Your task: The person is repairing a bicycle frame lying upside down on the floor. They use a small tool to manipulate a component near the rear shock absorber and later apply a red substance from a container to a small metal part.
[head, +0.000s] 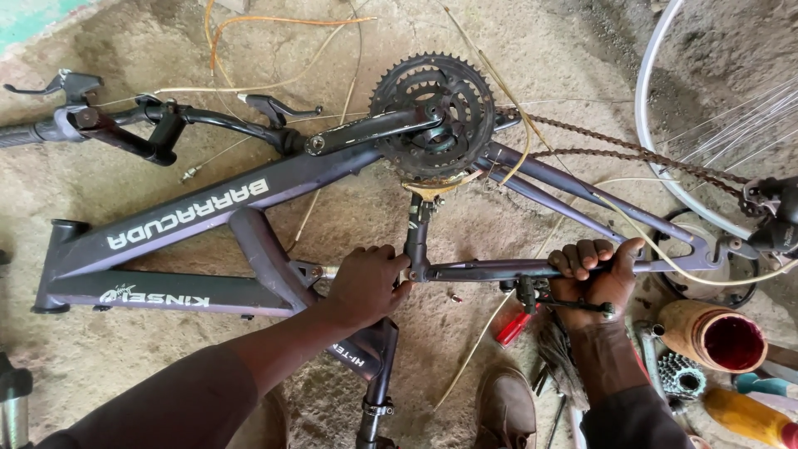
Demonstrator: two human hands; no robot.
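A dark purple bicycle frame (166,229) lies flat on the dirt floor, its black triple chainring and crank (432,108) at the upper middle. My left hand (366,283) grips the frame where the seat tube meets the rear stays, beside the lower crank arm (416,237). My right hand (594,278) is closed around the rear stay (490,268), just above a black brake part (532,293). A rusty chain (615,150) trails from the chainring toward the right.
Black handlebars with brake levers (125,125) lie at upper left. Loose cables (274,50) cross the floor. A silver wheel rim (665,125) stands at upper right. Tools, a cog cluster (682,376), a brown cup (715,333) and my shoe (503,407) sit at lower right.
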